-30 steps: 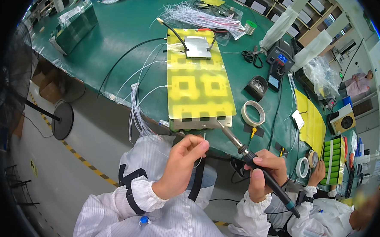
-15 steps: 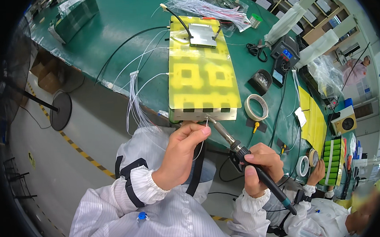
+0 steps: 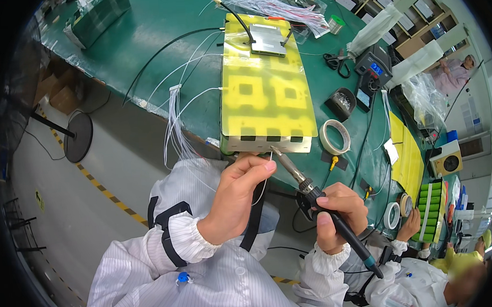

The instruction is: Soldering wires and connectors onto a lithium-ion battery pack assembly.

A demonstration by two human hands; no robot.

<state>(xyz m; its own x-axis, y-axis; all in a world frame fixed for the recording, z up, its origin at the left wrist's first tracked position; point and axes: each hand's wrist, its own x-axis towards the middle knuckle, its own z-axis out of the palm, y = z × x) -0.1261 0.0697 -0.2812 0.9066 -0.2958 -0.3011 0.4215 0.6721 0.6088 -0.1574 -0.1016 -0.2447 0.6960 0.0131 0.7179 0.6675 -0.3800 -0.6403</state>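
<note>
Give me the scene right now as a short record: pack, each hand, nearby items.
Pack: yellow-covered, silver box on top, pale strip along near end
Left hand: pinching thin white wire just below strip
Right hand: gripping soldering iron
Iron tip: at strip, beside wire; contact unclear
Right of pack: tape roll, scissors, dark cup

The right hand (image 3: 341, 218) holds a soldering iron (image 3: 313, 194), its tip at the near edge of a yellow-topped pack (image 3: 266, 91) just beyond the left hand (image 3: 236, 194), which pinches a white wire (image 3: 271, 156). Beyond the right hand lies a tape roll (image 3: 325, 139).
</note>
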